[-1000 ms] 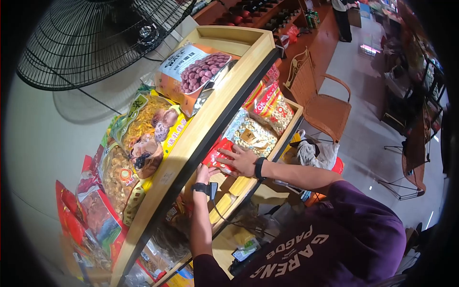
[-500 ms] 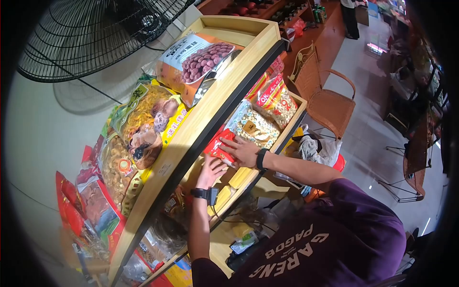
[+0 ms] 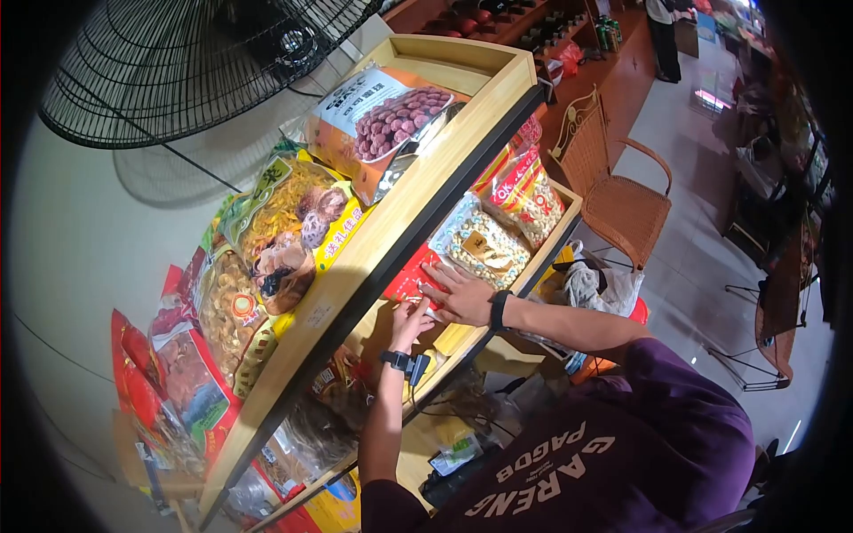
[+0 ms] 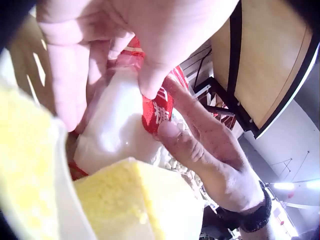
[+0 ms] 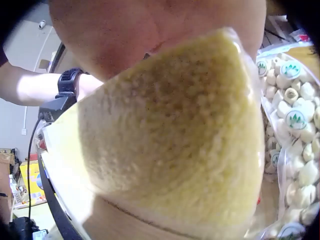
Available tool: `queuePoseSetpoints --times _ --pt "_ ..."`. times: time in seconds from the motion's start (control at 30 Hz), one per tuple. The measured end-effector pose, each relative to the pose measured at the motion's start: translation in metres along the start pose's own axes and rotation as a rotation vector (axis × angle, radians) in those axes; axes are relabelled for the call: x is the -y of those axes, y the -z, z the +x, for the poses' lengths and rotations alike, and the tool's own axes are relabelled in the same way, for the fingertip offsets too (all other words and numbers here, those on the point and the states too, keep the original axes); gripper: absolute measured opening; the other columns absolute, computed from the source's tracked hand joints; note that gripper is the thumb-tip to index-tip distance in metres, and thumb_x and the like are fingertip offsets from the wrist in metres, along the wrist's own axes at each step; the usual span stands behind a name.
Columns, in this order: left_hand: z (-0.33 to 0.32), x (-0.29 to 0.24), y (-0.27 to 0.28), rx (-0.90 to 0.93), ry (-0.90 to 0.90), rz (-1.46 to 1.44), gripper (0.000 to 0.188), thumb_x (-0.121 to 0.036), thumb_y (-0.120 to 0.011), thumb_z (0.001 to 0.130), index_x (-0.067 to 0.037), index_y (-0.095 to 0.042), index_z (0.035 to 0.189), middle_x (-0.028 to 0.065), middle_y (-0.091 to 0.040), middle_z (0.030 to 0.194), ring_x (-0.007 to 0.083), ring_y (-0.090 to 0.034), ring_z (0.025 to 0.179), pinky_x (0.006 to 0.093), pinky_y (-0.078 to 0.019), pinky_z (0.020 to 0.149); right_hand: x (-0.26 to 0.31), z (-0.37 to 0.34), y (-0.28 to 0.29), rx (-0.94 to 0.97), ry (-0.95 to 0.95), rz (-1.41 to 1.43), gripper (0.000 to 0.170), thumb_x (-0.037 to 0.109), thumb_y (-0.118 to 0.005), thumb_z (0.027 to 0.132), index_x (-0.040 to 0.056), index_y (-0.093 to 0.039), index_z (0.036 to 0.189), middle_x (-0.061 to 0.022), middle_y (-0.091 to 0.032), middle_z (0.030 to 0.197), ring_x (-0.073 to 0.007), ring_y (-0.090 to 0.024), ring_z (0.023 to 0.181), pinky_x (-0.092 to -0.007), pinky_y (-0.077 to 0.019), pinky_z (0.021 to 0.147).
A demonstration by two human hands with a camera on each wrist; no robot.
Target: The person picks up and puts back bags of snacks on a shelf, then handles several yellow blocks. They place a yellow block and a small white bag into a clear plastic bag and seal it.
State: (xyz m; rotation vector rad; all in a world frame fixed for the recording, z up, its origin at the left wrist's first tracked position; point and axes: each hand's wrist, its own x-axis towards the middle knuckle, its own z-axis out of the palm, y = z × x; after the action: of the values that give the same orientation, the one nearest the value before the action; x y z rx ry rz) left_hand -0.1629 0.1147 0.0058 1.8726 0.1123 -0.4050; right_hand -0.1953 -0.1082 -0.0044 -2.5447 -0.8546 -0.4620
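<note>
A red-and-white bag of sugar (image 3: pixel 410 272) lies in the wooden shelf tray (image 3: pixel 562 218). At its near end, my left hand (image 3: pixel 410 324) holds the bag, thumb on one side and fingers on the other in the left wrist view. My right hand (image 3: pixel 466 298) lies across the bag from the right; in the left wrist view its thumb presses the red label (image 4: pixel 159 112). White contents show through the clear side. Yellow grainy packed blocks (image 4: pixel 120 200) stand close by. One yellow block (image 5: pixel 185 140) hides most of the right hand's work in the right wrist view.
Bags of white lotus seeds (image 5: pixel 299 120) lie beside the sugar. The upper shelf edge (image 3: pixel 355 298) runs close over the left hand, with large food bags (image 3: pixel 293 213) on it. A fan (image 3: pixel 204 62) stands at the back left, a wicker chair (image 3: pixel 626 209) at the right.
My left hand drew back from the bag with spread fingers, then returned to its near end. The right hand has stayed on the bag. The head view has shifted slightly.
</note>
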Motion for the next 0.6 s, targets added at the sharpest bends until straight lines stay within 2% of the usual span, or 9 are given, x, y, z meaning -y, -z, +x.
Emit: queuePoseSetpoints --times 0.03,0.1,0.2,0.23,0.27,0.3,0.4,0.53,0.6 --pt "-0.004 -0.003 0.002 0.002 0.001 0.000 0.047 -0.039 -0.073 0.097 0.000 -0.057 0.119 0.0131 -0.065 0.106 0.0285 -0.074 0.092 0.0388 -0.0650 0.077 -0.002 0.003 -0.002 0.028 0.009 -0.004 0.069 0.047 -0.054 0.101 0.0134 -0.036 0.159 -0.0200 -0.015 0.170 -0.0414 -0.022 0.155 -0.0526 -0.0289 0.123" --pt "-0.010 -0.008 0.003 -0.010 0.031 -0.006 0.049 -0.041 -0.072 0.097 0.000 -0.057 0.120 0.0146 -0.066 0.109 0.0300 -0.075 0.093 0.0387 -0.0650 0.076 -0.003 0.010 -0.007 0.115 0.008 -0.002 0.080 0.053 -0.057 0.098 0.0142 -0.028 0.162 -0.0187 -0.010 0.171 -0.0378 -0.018 0.157 -0.0519 -0.0276 0.124" --pt "-0.003 -0.006 0.008 0.029 0.053 -0.024 0.057 -0.046 -0.073 0.096 0.000 -0.056 0.124 0.0172 -0.067 0.113 0.0308 -0.075 0.090 0.0374 -0.0650 0.073 -0.002 0.019 0.000 0.253 -0.039 0.008 0.087 0.055 -0.058 0.097 0.0148 -0.021 0.164 -0.0187 -0.009 0.172 -0.0380 -0.015 0.157 -0.0513 -0.0266 0.124" --pt "0.003 -0.007 0.007 0.032 0.047 -0.016 0.058 -0.046 -0.073 0.095 0.001 -0.056 0.125 0.0173 -0.067 0.112 0.0307 -0.075 0.089 0.0371 -0.0649 0.072 -0.005 0.022 -0.005 0.261 -0.046 -0.081 0.092 0.058 -0.058 0.096 0.0148 -0.015 0.166 -0.0192 -0.009 0.172 -0.0379 -0.014 0.158 -0.0501 -0.0272 0.124" --pt "0.005 -0.013 0.005 0.030 0.043 -0.011 0.060 -0.047 -0.073 0.095 0.001 -0.055 0.125 0.0173 -0.067 0.111 0.0306 -0.076 0.088 0.0367 -0.0649 0.072 -0.006 0.023 -0.004 0.254 -0.082 -0.063 0.093 0.058 -0.058 0.096 0.0146 -0.014 0.166 -0.0195 -0.009 0.172 -0.0380 -0.014 0.158 -0.0498 -0.0277 0.124" --pt "0.005 -0.016 -0.001 0.012 0.002 0.004 0.062 -0.047 -0.072 0.095 0.004 -0.054 0.125 0.0172 -0.071 0.102 0.0258 -0.076 0.081 0.0340 -0.0642 0.071 -0.008 0.024 -0.004 0.250 -0.116 -0.045 0.093 0.058 -0.058 0.097 0.0143 -0.013 0.166 -0.0197 -0.009 0.172 -0.0381 -0.014 0.158 -0.0494 -0.0282 0.124" --pt "0.012 -0.024 -0.013 -0.018 0.030 0.037 0.060 -0.048 -0.076 0.092 0.001 -0.056 0.122 0.0130 -0.068 0.100 0.0234 -0.075 0.077 0.0341 -0.0640 0.067 -0.012 0.024 0.004 0.280 -0.186 -0.012 0.097 0.061 -0.057 0.095 0.0124 -0.011 0.166 -0.0241 -0.008 0.171 -0.0412 -0.016 0.157 -0.0486 -0.0310 0.122" --pt "0.015 -0.015 -0.018 -0.014 0.022 -0.013 0.051 -0.050 -0.076 0.092 -0.007 -0.055 0.110 0.0105 -0.068 0.097 0.0241 -0.074 0.078 0.0384 -0.0635 0.071 -0.012 0.020 0.001 0.271 -0.204 0.010 0.097 0.056 -0.060 0.094 0.0116 -0.012 0.166 -0.0251 -0.008 0.170 -0.0424 -0.018 0.156 -0.0494 -0.0332 0.121" --pt "0.012 -0.017 -0.018 -0.012 0.059 0.022 0.049 -0.048 -0.077 0.092 -0.009 -0.054 0.108 0.0089 -0.067 0.098 0.0245 -0.074 0.087 0.0409 -0.0623 0.075 -0.009 0.019 0.001 0.261 -0.200 0.004 0.096 0.053 -0.061 0.094 0.0100 -0.013 0.165 -0.0254 -0.009 0.170 -0.0428 -0.019 0.156 -0.0500 -0.0329 0.121"
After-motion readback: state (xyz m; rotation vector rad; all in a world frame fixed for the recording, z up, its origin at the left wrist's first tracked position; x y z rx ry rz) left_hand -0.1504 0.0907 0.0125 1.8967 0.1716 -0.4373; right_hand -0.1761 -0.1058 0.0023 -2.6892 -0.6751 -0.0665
